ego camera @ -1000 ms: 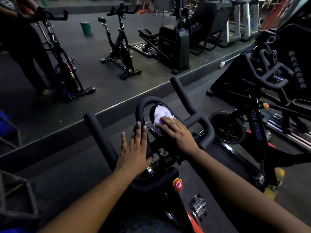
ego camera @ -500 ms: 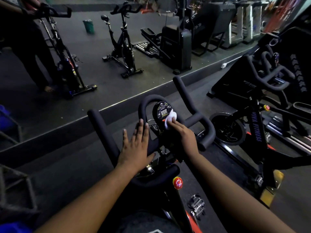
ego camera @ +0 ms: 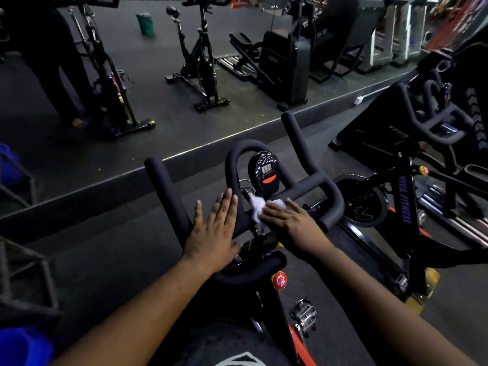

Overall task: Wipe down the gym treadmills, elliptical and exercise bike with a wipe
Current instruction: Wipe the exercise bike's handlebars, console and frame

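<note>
Right grip (ego camera: 287, 220) presses a white wipe (ego camera: 257, 207) onto the handlebar (ego camera: 311, 184) with flat fingers; left grip (ego camera: 214, 231) rests open.

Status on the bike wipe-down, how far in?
Nothing shows as finished. In hand: right hand presses the wipe on the handlebar crossbar just below the console; left hand lies flat on the bar. Left: no wipe touches the outer grips or the second bike at right.
</note>
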Available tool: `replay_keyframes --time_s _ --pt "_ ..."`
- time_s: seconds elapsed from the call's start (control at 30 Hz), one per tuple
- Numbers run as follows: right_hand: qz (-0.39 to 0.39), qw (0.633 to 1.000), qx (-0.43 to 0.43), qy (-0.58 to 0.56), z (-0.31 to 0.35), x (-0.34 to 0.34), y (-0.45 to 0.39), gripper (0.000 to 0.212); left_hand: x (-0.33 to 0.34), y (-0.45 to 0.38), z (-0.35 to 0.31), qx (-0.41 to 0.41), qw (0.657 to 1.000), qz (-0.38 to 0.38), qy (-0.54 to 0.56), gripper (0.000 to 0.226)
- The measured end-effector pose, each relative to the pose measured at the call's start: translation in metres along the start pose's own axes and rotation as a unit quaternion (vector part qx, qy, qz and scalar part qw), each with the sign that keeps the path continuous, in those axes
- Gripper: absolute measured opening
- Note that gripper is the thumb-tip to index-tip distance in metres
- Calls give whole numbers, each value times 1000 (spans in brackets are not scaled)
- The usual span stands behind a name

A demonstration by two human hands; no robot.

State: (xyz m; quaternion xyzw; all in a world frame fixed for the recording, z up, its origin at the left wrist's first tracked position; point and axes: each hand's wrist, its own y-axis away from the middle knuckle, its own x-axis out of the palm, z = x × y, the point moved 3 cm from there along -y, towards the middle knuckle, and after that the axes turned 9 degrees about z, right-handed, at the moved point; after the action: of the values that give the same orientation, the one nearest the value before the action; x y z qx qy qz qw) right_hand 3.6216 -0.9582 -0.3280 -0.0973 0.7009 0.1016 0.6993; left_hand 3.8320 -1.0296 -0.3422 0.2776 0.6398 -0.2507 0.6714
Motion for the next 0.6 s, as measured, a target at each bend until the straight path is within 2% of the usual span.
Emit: replay_keyframes --time_s 0.13,0.23,0.3,0.4,0.47,0.53,0.6 --pt "-32 996 86 10 -15 -10 10 50 1 0 -2 31 999 14 -17 112" --pt "-65 995 80 -12 13 -11 3 47 -4 -2 -6 41 998 19 -48 111" --pt "-26 998 59 -6 23 -8 1 51 -8 -5 -9 44 997 33 -54 107" --pt "4 996 86 -17 2 -16 3 55 -15 -14 -13 32 998 44 -43 109" --pt "40 990 128 -52 -22 -28 2 61 -20 -23 -13 17 999 38 -30 109" --pt "57 981 174 -62 -46 -40 2 55 -26 -34 -13 11 999 37 -18 107" --pt "19 966 236 -105 -69 -55 0 52 -32 -43 -15 4 999 46 -9 107"
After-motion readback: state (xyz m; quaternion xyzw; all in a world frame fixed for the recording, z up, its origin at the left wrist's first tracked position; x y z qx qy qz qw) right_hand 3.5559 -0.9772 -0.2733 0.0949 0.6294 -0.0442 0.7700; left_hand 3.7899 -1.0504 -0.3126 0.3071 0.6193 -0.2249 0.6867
